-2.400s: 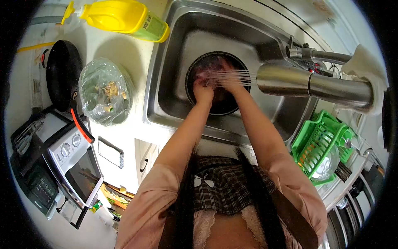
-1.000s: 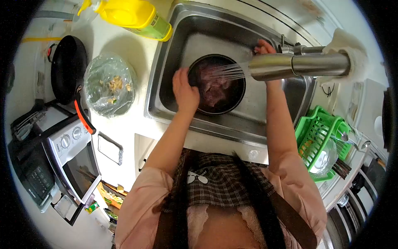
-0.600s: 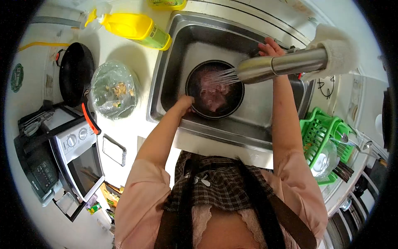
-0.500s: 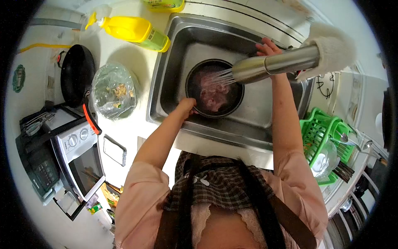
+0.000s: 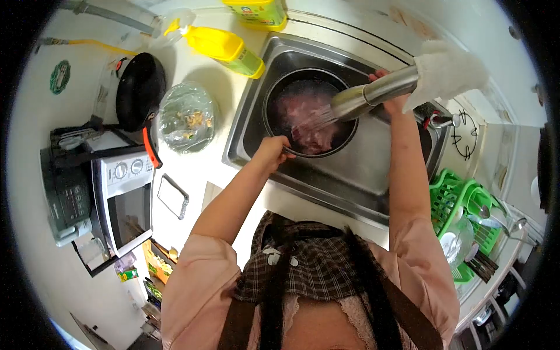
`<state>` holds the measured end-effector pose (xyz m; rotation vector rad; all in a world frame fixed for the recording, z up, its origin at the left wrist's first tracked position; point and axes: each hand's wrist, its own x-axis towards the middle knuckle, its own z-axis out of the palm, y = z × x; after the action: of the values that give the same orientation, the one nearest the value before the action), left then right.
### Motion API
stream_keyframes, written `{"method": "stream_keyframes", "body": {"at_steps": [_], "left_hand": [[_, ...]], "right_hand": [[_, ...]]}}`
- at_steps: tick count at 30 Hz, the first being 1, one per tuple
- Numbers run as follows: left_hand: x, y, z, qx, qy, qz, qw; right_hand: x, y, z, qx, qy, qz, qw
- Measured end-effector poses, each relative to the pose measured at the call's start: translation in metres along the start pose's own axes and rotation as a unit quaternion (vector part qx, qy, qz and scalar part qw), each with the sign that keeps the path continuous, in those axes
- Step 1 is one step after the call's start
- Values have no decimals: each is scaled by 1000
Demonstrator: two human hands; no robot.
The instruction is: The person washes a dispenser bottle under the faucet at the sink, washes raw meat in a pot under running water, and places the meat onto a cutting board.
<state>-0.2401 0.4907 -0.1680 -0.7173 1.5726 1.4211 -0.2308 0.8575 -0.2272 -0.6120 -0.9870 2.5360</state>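
Observation:
A dark round pot (image 5: 269, 111) is in the metal sink (image 5: 373, 169), holding pieces of pinkish-red meat (image 5: 309, 119) in water. My left hand (image 5: 273, 153) is closed on the pot's near-left rim, with the thumb over the edge. A thick metal faucet (image 5: 379, 90), wrapped in a white cloth (image 5: 449, 73) at its upper end, sprays water onto the meat. Beyond the faucet is my right hand (image 5: 395, 102), partly hidden by it. Its visible fingers look stretched out, and nothing shows in them.
Left of the sink stand a yellow pump bottle (image 5: 224, 49), a bag-lined bowl of scraps (image 5: 189, 119), a black frying pan (image 5: 140, 90) and a toaster oven (image 5: 125, 192). A green dish rack (image 5: 449, 195) with utensils sits right. Another yellow container (image 5: 256, 13) stands behind.
The pot looks larger and its rim closer to me, as if raised, with my left hand still on it. My right hand has drawn further behind the faucet. The whole view has shifted.

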Motion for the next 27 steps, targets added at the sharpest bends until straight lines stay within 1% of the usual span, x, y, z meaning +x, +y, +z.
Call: {"method": "stream_keyframes", "body": {"at_steps": [2, 3, 5, 6, 7, 8, 9, 10, 11, 12, 13, 14, 15, 16, 17, 18, 19, 20, 21, 22, 23, 24, 26, 27], "left_hand": [[-13, 4, 0, -4, -8, -3, 1000], [-27, 9, 4, -1, 1, 8, 1000], [-42, 7, 1, -6, 14, 24, 1000], [-47, 4, -3, -4, 10, 22, 1000], [-52, 1, -9, -3, 7, 21, 1000], [-60, -3, -14, -12, 11, 27, 999], [-69, -8, -18, -26, 14, 27, 999], [-78, -13, -23, -41, 17, 28, 999], [-85, -21, -28, -65, 22, 42, 997], [-90, -31, -34, -78, 29, 48, 995], [-93, -42, -42, -90, 13, 41, 995], [-98, -50, -51, -103, -1, 39, 994], [-109, -56, -60, -86, -15, 42, 995], [-128, -64, -64, -102, 14, 55, 993], [-136, -75, -74, -100, 8, 64, 993], [-145, -89, -84, -101, 5, 67, 993], [-159, -107, -92, -124, 21, 65, 990], [-176, -122, -101, -131, 21, 78, 988], [-192, -131, -114, -134, 21, 100, 986], [-210, -145, -123, -164, 38, 98, 981], [-220, -167, -134, -153, 44, 94, 983], [-231, -188, -147, -145, 51, 90, 984], [-272, -221, -169, -186, 73, 106, 974], [-293, -239, -180, -202, 78, 111, 970]], "right_hand": [[3, -6, 7, 36, -63, -44, 996], [-9, -23, 30, 78, -25, -6, 997], [-10, -26, 35, -1, -24, -1, 1000], [-10, -20, 34, -4, -33, 2, 999], [-14, -14, 35, -127, 41, -15, 991], [-18, -10, 36, -246, 114, -34, 962], [-26, -9, 32, -307, 45, -1, 951], [-44, -21, 39, -261, -22, 94, 961], [-62, -29, 40, -163, -61, 166, 971], [-68, -19, 22, -121, -124, 193, 966], [-73, -5, 9, -79, -188, 222, 953], [-87, 1, 17, -83, -210, 228, 947], [-108, 9, 25, -382, -172, 156, 895], [-129, 17, 35, -640, -119, 55, 757], [-137, 26, 54, -831, -56, -71, 549], [-146, 31, 77, -829, -85, -82, 546], [-166, 28, 99, -638, -115, 72, 758], [-188, 27, 120, -385, -125, 229, 886], [-208, 32, 142, -388, -150, 230, 880], [-231, 35, 161, -404, -207, 264, 851], [-254, 38, 178, -421, -262, 297, 816], [-278, 42, 198, -429, -286, 298, 803], [-327, 59, 232, -569, -348, 263, 697], [-350, 72, 242, -582, -426, 258, 643]]}}
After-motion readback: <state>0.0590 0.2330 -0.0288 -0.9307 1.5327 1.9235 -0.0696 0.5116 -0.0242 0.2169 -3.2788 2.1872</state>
